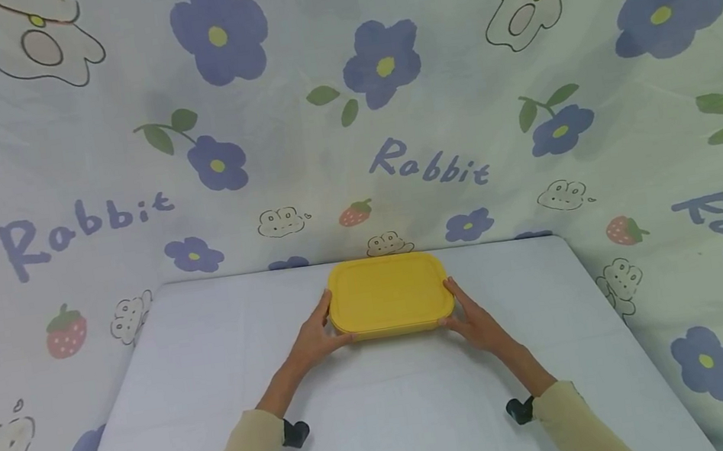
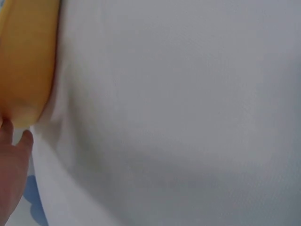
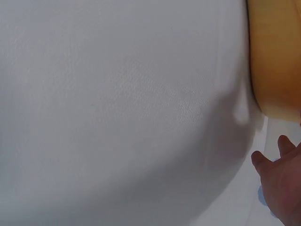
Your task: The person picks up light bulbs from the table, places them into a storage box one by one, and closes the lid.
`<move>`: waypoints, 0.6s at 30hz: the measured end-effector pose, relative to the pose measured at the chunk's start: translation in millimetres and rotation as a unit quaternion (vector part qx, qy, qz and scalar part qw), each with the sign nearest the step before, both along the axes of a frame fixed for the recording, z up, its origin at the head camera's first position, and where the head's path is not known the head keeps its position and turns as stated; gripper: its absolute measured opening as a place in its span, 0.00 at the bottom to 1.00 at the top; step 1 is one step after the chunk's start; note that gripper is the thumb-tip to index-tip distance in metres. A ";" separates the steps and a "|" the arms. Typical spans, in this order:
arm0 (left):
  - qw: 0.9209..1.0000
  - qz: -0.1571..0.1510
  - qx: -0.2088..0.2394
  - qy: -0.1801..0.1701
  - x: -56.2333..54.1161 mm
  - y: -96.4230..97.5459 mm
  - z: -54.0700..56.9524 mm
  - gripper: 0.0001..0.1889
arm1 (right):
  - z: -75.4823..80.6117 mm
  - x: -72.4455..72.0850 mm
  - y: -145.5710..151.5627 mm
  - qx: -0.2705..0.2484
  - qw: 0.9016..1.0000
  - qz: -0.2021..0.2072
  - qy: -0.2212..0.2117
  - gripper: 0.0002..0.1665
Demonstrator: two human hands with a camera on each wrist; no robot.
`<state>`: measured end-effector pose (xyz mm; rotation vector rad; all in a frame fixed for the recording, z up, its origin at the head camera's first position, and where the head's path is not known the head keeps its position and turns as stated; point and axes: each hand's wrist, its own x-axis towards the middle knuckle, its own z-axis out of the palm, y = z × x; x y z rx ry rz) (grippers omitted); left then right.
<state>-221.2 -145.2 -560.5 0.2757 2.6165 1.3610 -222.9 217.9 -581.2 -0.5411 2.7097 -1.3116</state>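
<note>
A yellow rectangular box with rounded corners and what looks like a flat lid (image 1: 390, 292) is at the far edge of the white table. At its left front corner, my left hand (image 1: 314, 340) grips it, thumb along the front and fingers on the left side. My right hand (image 1: 477, 323) holds the opposite corner the same way. The box's yellow wall (image 2: 28, 61) fills the upper left of the left wrist view, with part of the left hand (image 2: 13, 169) below. In the right wrist view, the wall (image 3: 277, 61) is at upper right, above the right hand (image 3: 284, 183).
A white cloth covers the table (image 1: 403, 420). Behind it and at both sides hangs a pale curtain (image 1: 301, 141) printed with blue flowers, rabbits and strawberries. Small black devices (image 1: 296, 433) are worn at both wrists.
</note>
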 end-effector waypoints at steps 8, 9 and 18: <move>1.000 -0.005 -0.008 0.002 1.2 1.4 0.9 0.61 | -5.6 0.5 2.6 0.003 1.000 0.002 0.000 0.53; 1.000 -0.005 -0.011 0.003 0.9 1.4 1.4 0.61 | -6.3 0.2 2.8 0.003 1.000 0.002 -0.001 0.53; 0.999 -0.014 -0.048 0.007 -4.9 1.8 3.0 0.61 | -5.7 -4.9 3.8 0.025 1.000 0.006 0.007 0.53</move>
